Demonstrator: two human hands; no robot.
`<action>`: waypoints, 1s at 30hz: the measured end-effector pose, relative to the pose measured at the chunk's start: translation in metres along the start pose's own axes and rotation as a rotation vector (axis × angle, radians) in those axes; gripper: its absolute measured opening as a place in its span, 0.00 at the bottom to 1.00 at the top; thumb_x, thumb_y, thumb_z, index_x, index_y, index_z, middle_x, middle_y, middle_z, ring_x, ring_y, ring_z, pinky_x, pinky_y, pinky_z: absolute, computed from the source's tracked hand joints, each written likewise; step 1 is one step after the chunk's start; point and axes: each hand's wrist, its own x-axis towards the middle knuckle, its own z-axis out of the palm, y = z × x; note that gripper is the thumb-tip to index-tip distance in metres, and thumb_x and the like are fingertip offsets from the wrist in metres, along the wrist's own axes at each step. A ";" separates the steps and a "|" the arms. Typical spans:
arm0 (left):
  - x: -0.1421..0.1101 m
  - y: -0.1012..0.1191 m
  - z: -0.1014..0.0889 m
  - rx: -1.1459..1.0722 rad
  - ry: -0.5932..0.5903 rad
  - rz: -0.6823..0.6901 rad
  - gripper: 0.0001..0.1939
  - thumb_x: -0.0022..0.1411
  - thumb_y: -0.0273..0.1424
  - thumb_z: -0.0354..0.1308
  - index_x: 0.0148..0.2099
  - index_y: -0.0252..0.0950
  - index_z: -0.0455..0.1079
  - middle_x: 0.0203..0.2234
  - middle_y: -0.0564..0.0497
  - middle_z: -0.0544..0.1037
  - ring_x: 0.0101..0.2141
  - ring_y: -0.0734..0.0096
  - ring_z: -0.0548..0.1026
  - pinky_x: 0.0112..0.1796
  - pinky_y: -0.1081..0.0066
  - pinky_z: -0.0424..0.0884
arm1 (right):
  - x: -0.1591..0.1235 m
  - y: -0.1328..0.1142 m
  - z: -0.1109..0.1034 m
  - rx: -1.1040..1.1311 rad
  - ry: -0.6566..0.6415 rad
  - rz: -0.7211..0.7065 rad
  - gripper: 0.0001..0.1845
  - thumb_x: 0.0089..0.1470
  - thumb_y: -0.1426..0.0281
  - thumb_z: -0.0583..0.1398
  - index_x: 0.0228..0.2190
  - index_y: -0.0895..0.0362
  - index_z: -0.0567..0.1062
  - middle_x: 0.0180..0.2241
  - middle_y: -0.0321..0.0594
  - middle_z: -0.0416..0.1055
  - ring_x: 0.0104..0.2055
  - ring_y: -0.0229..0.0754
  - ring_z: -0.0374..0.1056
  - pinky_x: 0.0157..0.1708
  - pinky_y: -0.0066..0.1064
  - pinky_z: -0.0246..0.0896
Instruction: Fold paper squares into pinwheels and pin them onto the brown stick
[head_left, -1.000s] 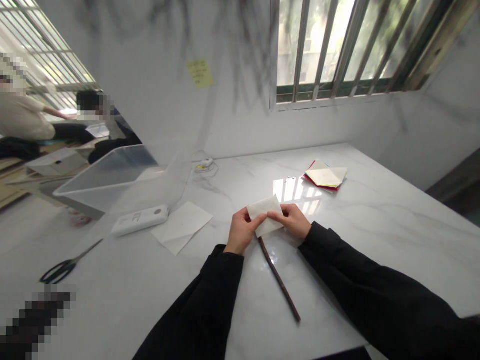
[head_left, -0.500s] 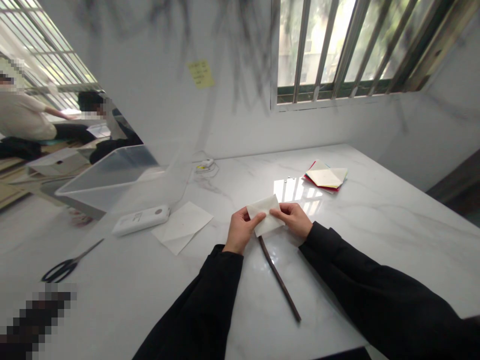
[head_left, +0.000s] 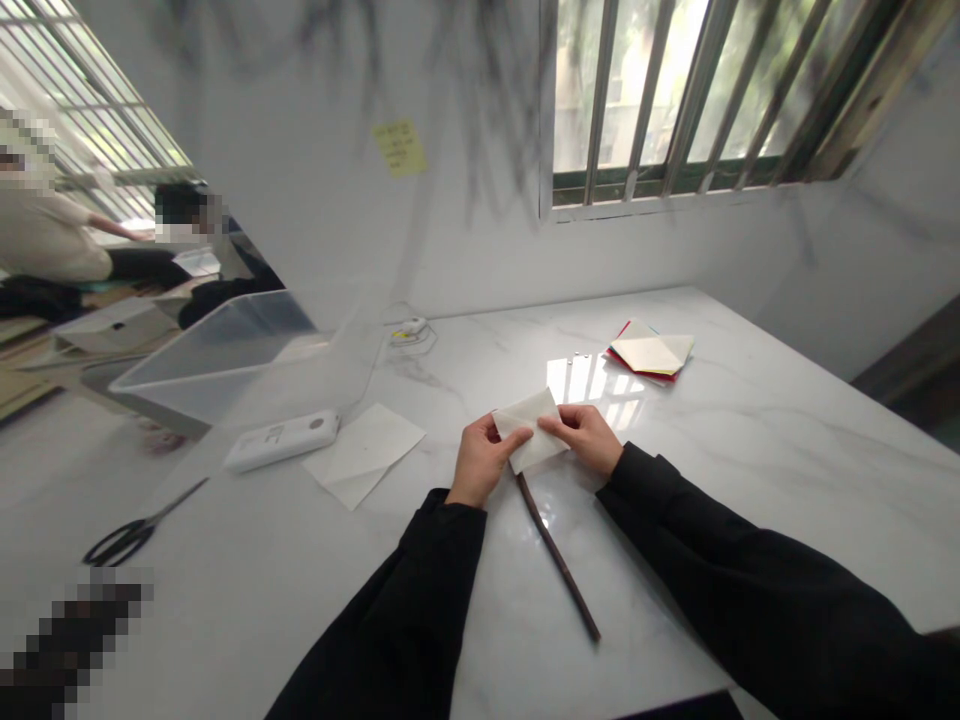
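A small piece of cream paper [head_left: 534,448] is held up between my two hands over the white marbled table. My left hand [head_left: 481,460] pinches its left side, thumb on the front. On the other side, my right hand [head_left: 586,436] grips the right edge with thumb and fingers. The two thumb tips lie close together near the paper's middle. A thin dark brown stick [head_left: 559,560] lies below the paper, its upper end close to the paper's lower edge; whether they touch I cannot tell. Left of my hands lies a creased cream paper sheet [head_left: 367,455].
A white oblong device [head_left: 283,442] and black-handled scissors [head_left: 135,535] lie to the left. Behind them stands a clear plastic bin [head_left: 217,345]. Coloured paper sheets [head_left: 651,352] are stacked at the back right. Two people sit in the background at far left.
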 end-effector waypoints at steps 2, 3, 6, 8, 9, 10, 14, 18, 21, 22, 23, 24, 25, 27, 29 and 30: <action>0.000 0.000 0.000 0.004 0.000 0.001 0.26 0.45 0.41 0.78 0.42 0.32 0.79 0.38 0.43 0.85 0.37 0.59 0.82 0.41 0.62 0.77 | 0.000 0.000 0.000 -0.010 0.007 -0.001 0.27 0.49 0.45 0.69 0.29 0.59 0.80 0.29 0.40 0.78 0.29 0.43 0.71 0.30 0.33 0.66; 0.000 -0.001 0.000 0.006 0.002 0.001 0.26 0.45 0.42 0.78 0.42 0.31 0.79 0.38 0.43 0.85 0.37 0.59 0.82 0.41 0.62 0.77 | 0.000 0.000 0.000 -0.010 0.008 0.000 0.27 0.49 0.45 0.69 0.29 0.58 0.80 0.29 0.40 0.78 0.29 0.43 0.71 0.30 0.33 0.66; 0.001 -0.003 0.001 -0.003 0.015 -0.005 0.26 0.47 0.43 0.77 0.43 0.32 0.80 0.38 0.43 0.85 0.36 0.58 0.82 0.41 0.62 0.77 | 0.000 0.000 0.001 0.008 0.010 0.006 0.27 0.49 0.45 0.69 0.30 0.58 0.80 0.30 0.41 0.79 0.29 0.43 0.72 0.31 0.33 0.66; 0.001 -0.005 0.001 -0.019 0.019 -0.013 0.26 0.47 0.44 0.77 0.43 0.32 0.80 0.38 0.42 0.85 0.36 0.58 0.82 0.40 0.63 0.77 | 0.000 0.000 0.002 0.023 0.012 0.013 0.27 0.48 0.46 0.69 0.30 0.58 0.80 0.30 0.41 0.79 0.30 0.44 0.72 0.31 0.33 0.66; 0.001 -0.005 0.002 -0.025 0.020 -0.017 0.26 0.47 0.44 0.77 0.43 0.31 0.80 0.38 0.42 0.85 0.36 0.59 0.82 0.40 0.63 0.77 | 0.000 0.000 0.002 0.028 0.013 0.015 0.27 0.48 0.46 0.69 0.30 0.58 0.80 0.30 0.41 0.79 0.30 0.43 0.72 0.31 0.33 0.66; 0.001 -0.005 0.002 -0.028 0.022 -0.022 0.27 0.47 0.44 0.77 0.43 0.31 0.80 0.38 0.42 0.85 0.36 0.59 0.81 0.40 0.63 0.76 | 0.000 0.000 0.002 0.030 0.013 0.017 0.27 0.48 0.46 0.69 0.30 0.58 0.80 0.30 0.41 0.79 0.29 0.43 0.72 0.31 0.33 0.66; 0.001 -0.004 0.003 -0.035 0.045 -0.037 0.26 0.46 0.42 0.77 0.43 0.31 0.80 0.37 0.43 0.85 0.35 0.60 0.81 0.39 0.64 0.76 | 0.000 -0.002 -0.001 -0.001 -0.027 0.008 0.28 0.48 0.44 0.68 0.29 0.58 0.79 0.28 0.40 0.78 0.29 0.42 0.70 0.30 0.32 0.64; 0.001 -0.004 0.003 -0.062 0.057 -0.033 0.25 0.48 0.41 0.76 0.44 0.31 0.80 0.39 0.42 0.85 0.36 0.61 0.81 0.40 0.65 0.76 | 0.002 -0.006 -0.006 -0.097 -0.046 -0.022 0.28 0.48 0.43 0.68 0.26 0.57 0.77 0.22 0.34 0.71 0.24 0.37 0.62 0.25 0.29 0.56; 0.003 -0.005 0.003 -0.070 0.074 -0.013 0.24 0.48 0.41 0.76 0.43 0.31 0.80 0.39 0.43 0.85 0.36 0.61 0.81 0.40 0.65 0.76 | 0.005 -0.007 -0.015 -0.154 0.000 -0.061 0.30 0.53 0.42 0.63 0.28 0.58 0.79 0.23 0.37 0.72 0.25 0.37 0.62 0.26 0.30 0.57; 0.003 -0.006 0.003 -0.069 0.090 -0.004 0.23 0.47 0.40 0.76 0.42 0.31 0.80 0.39 0.43 0.85 0.36 0.61 0.81 0.40 0.65 0.76 | 0.008 -0.007 -0.021 -0.188 0.046 -0.084 0.31 0.56 0.42 0.61 0.30 0.58 0.80 0.26 0.39 0.74 0.27 0.39 0.64 0.28 0.31 0.59; 0.005 -0.007 0.002 -0.067 0.109 0.004 0.23 0.47 0.40 0.76 0.42 0.31 0.80 0.38 0.43 0.85 0.36 0.61 0.81 0.41 0.64 0.76 | 0.011 -0.005 -0.029 -0.244 0.106 -0.113 0.31 0.57 0.42 0.59 0.32 0.58 0.82 0.30 0.42 0.77 0.30 0.40 0.67 0.30 0.32 0.61; 0.006 -0.009 0.001 -0.065 0.129 0.011 0.23 0.47 0.40 0.76 0.41 0.31 0.80 0.38 0.43 0.85 0.36 0.61 0.81 0.41 0.64 0.76 | 0.015 -0.003 -0.037 -0.331 0.181 -0.147 0.29 0.58 0.44 0.60 0.35 0.58 0.83 0.33 0.43 0.79 0.32 0.42 0.69 0.32 0.33 0.63; 0.007 -0.010 0.000 -0.065 0.149 0.018 0.22 0.46 0.40 0.76 0.41 0.31 0.80 0.38 0.43 0.85 0.36 0.61 0.81 0.41 0.64 0.76 | 0.020 -0.001 -0.046 -0.443 0.266 -0.178 0.26 0.57 0.47 0.61 0.37 0.57 0.83 0.36 0.43 0.80 0.34 0.43 0.70 0.36 0.34 0.65; 0.011 -0.014 -0.001 -0.077 0.172 0.029 0.23 0.46 0.40 0.76 0.40 0.31 0.80 0.38 0.43 0.85 0.36 0.60 0.82 0.41 0.64 0.76 | 0.033 0.006 -0.065 -0.635 0.430 -0.205 0.21 0.56 0.53 0.64 0.39 0.57 0.84 0.36 0.44 0.81 0.34 0.44 0.72 0.40 0.36 0.66; 0.013 -0.017 -0.003 -0.102 0.174 0.040 0.23 0.45 0.41 0.76 0.40 0.31 0.80 0.38 0.43 0.85 0.36 0.60 0.82 0.42 0.64 0.76 | 0.051 0.012 -0.079 -0.726 0.507 -0.200 0.19 0.55 0.58 0.65 0.42 0.60 0.83 0.35 0.45 0.81 0.34 0.44 0.74 0.42 0.36 0.67; 0.014 -0.018 -0.003 -0.116 0.170 0.045 0.24 0.45 0.42 0.77 0.40 0.31 0.80 0.38 0.43 0.85 0.37 0.60 0.82 0.42 0.64 0.76 | 0.060 0.015 -0.083 -0.772 0.520 -0.195 0.19 0.54 0.60 0.65 0.43 0.61 0.83 0.35 0.45 0.81 0.35 0.44 0.74 0.43 0.36 0.68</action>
